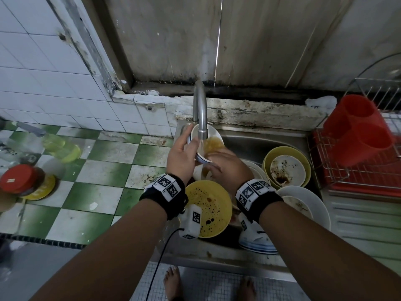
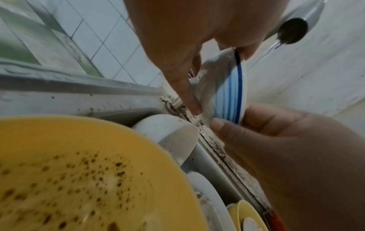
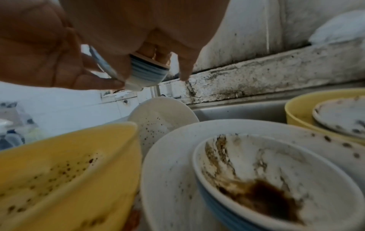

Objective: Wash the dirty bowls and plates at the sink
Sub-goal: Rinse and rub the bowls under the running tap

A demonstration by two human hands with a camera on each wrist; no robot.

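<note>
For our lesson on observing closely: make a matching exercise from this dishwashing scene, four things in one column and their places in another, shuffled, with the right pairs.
Things
1. blue-striped bowl
2. red cutlery holder
3. red-lidded jar
4. small white dish

Places
A. on the green-and-white tiled counter
B. inside a yellow bowl
C. held in both hands under the tap
D. in the wire drying rack

Pairs: 1-C, 2-D, 3-A, 4-B

The bowl point(image 1: 206, 140) sits under the tap point(image 1: 200, 109) over the sink point(image 1: 260, 144), with the drying rack point(image 1: 358, 170) to the right.
</note>
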